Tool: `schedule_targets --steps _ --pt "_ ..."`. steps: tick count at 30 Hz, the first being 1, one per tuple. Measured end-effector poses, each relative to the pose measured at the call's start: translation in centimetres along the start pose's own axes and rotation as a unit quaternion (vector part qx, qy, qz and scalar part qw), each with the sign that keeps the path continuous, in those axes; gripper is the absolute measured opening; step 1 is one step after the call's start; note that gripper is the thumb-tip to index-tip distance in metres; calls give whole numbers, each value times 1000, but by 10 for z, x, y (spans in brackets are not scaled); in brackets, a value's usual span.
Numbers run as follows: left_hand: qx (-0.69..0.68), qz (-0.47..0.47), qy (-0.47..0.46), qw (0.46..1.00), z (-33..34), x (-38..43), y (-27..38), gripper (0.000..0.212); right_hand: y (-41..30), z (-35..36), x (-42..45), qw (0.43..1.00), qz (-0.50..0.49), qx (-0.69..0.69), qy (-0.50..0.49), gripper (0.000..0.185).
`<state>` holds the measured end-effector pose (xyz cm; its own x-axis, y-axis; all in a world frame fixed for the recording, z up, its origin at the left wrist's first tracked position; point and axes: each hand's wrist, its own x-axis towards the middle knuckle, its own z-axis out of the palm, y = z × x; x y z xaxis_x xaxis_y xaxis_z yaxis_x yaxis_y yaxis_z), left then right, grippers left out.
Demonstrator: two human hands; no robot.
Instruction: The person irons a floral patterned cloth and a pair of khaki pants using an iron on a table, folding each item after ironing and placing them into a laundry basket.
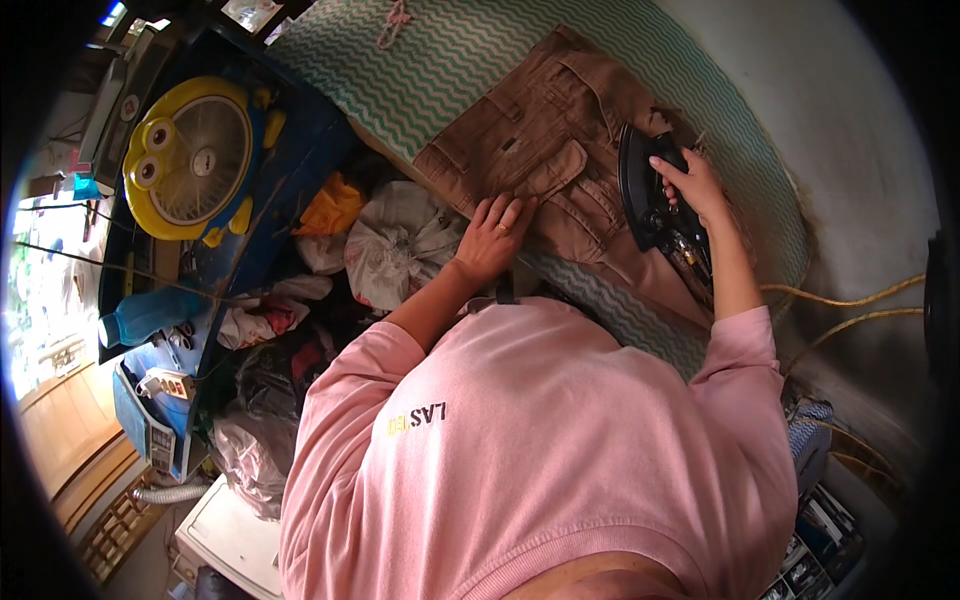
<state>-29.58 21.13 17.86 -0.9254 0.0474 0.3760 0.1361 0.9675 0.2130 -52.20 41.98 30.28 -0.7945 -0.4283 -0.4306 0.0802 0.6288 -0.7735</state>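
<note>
Brown cargo pants (517,142) lie spread on a green-and-white zigzag-patterned cloth (420,82), with a flapped pocket and several creases showing. My right hand (694,184) is wrapped around the handle of a black clothes iron (636,191). The iron is over the right part of the pants, its long edge facing left; I cannot tell whether its soleplate touches the fabric. Resting on the near edge of the pants beside the pocket flap, my left hand (495,232) has its fingers slightly bent and wears a ring. Its thumb is hidden.
A yellow round fan (199,161) stands on blue furniture (292,150) at left, near a blue bottle (150,311) and a power strip (169,384). Tied plastic bags (401,240) crowd below the cloth's left edge. Yellowish cords (840,296) run along the wall (810,97) at right.
</note>
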Motion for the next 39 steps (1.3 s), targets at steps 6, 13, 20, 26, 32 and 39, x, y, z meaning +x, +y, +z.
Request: schedule_targets --steps 6,13,20,26,32,39 --pt "-6 27 -26 999 -6 -14 -2 55 -50 21 -44 982 -173 5 71 34" --pt "22 32 0 999 -16 -26 -2 52 -69 98 -17 925 -205 -301 -104 54" --pt "-100 -121 72 985 -41 -54 -19 31 -50 125 -15 935 -187 -286 -91 52" --pt "-465 -460 201 729 -33 -50 -63 34 -37 62 -88 956 -205 -210 -11 52" --pt "-520 -531 132 655 -39 20 -75 66 64 25 -142 974 2 -225 20 59" --pt "-522 -358 197 749 -59 50 -88 51 89 30 -167 979 34 -201 -4 64"
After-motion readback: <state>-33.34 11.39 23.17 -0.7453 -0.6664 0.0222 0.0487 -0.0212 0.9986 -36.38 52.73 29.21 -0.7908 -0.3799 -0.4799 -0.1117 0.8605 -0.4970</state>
